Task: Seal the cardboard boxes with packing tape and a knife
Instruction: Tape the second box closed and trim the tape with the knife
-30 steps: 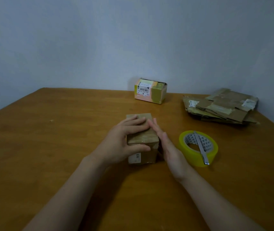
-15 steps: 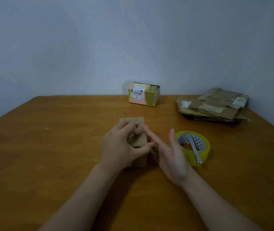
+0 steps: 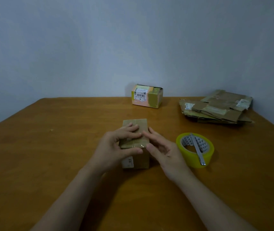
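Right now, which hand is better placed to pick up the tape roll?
Right. The right hand is open beside the tape roll; the left hand holds the small box.

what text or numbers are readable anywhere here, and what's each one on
Nothing can be quoted with confidence.
Pink and yellow cardboard box at the back: white barcode label with a number line under the bars, too blurred to quote.
Small brown cardboard box at the hands: white sticker on its near face, dark marks, unreadable.
Stack of flattened brown cardboard: white labels, too small to read.
Yellow tape roll: grey triangle pattern inside, no words.
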